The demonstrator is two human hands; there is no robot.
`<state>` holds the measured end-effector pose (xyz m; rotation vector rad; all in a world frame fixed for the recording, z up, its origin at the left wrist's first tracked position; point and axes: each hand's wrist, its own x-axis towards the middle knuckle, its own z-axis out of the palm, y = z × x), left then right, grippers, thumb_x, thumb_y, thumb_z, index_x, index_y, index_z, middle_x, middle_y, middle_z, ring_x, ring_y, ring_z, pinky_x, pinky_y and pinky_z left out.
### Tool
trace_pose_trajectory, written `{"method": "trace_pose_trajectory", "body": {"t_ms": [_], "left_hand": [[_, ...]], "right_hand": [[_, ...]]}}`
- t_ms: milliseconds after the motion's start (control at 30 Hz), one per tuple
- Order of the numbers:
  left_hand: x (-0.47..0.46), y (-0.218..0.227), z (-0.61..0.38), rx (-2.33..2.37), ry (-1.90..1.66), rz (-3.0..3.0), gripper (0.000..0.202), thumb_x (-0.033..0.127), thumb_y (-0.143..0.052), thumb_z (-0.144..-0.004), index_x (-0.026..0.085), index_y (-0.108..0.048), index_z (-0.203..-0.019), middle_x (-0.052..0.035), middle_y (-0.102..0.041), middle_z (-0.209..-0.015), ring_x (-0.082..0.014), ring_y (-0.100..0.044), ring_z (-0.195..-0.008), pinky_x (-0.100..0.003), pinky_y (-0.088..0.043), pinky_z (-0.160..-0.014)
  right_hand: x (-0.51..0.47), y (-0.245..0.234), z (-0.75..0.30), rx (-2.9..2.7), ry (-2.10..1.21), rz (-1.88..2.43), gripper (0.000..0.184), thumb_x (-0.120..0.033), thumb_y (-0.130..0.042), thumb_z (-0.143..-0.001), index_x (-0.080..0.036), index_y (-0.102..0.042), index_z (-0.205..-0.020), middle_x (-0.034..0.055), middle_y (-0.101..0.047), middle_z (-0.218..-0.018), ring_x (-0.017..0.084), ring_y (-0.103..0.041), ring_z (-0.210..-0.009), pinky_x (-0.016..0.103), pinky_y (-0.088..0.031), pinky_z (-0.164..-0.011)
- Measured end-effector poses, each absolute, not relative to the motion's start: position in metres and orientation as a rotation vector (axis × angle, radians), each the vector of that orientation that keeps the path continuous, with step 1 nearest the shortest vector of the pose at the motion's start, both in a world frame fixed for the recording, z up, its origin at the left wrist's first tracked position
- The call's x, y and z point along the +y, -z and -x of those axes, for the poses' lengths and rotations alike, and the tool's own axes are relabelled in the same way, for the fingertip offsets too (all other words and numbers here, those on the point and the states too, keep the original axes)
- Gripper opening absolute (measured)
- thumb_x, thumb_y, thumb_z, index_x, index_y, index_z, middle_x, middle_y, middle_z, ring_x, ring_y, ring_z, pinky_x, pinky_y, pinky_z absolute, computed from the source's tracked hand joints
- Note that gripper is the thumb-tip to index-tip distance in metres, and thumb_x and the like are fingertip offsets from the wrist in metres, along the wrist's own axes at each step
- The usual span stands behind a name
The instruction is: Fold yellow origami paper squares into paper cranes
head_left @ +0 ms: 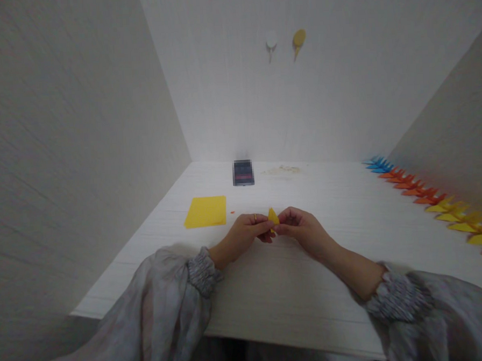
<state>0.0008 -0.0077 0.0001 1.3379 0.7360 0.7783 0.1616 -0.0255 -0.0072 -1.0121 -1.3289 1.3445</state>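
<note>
A small folded piece of yellow paper (272, 215) is held up between my two hands over the front half of the table. My left hand (251, 228), with a ring on one finger, pinches it from the left. From the right, the thumb and fingertips of my right hand (302, 226) close on its edge. The fingers hide its lower part. To the left lies a flat yellow sheet or stack of square paper (205, 211), and a tiny orange scrap (232, 212) rests between it and my left hand.
On the white table (326, 192), a row of folded paper figures runs along the right wall: blue ones (379, 164), orange ones (413, 185), yellow ones (467, 222). A blurred dark object (243, 173) stands near the back wall. Two hooks (299, 38) hang on that wall.
</note>
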Motion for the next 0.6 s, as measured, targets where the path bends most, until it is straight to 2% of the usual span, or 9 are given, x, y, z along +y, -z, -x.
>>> {"method": "trace_pose_trajectory", "body": {"t_ms": [167, 300, 600], "left_hand": [[-0.0081, -0.0038, -0.0021, 0.763, -0.879, -1.386, 0.023, 0.033, -0.054, -0.072, 0.011, -0.059, -0.065, -0.001, -0.057, -0.059, -0.0069, -0.049, -0.052, -0.02, -0.04, -0.054], [-0.0092, -0.0069, -0.0024, 0.794, -0.946, -1.453, 0.025, 0.035, -0.051, -0.073, 0.012, -0.059, -0.068, -0.0005, -0.056, -0.059, -0.0069, -0.048, -0.052, -0.019, -0.04, -0.052], [-0.0101, -0.0057, -0.0037, 0.822, -0.914, -1.438, 0.024, 0.034, -0.052, -0.073, 0.012, -0.058, -0.067, -0.0008, -0.057, -0.061, -0.0068, -0.05, -0.052, -0.019, -0.04, -0.052]], "right_hand": [[-0.0273, 0.004, -0.1607, -1.288, -1.446, 1.085, 0.015, -0.029, -0.064, -0.065, -0.016, -0.058, -0.068, 0.0001, -0.062, -0.065, 0.009, -0.053, -0.052, 0.024, -0.04, -0.054], [-0.0322, 0.0003, -0.1582, -1.318, -1.436, 1.113, 0.015, -0.03, -0.063, -0.066, -0.014, -0.063, -0.068, 0.0011, -0.062, -0.064, 0.008, -0.052, -0.052, 0.023, -0.04, -0.054], [-0.0316, 0.001, -0.1581, -1.333, -1.453, 1.061, 0.02, -0.033, -0.058, -0.071, -0.015, -0.06, -0.065, 0.0002, -0.057, -0.059, 0.008, -0.048, -0.049, 0.022, -0.037, -0.049]]}}
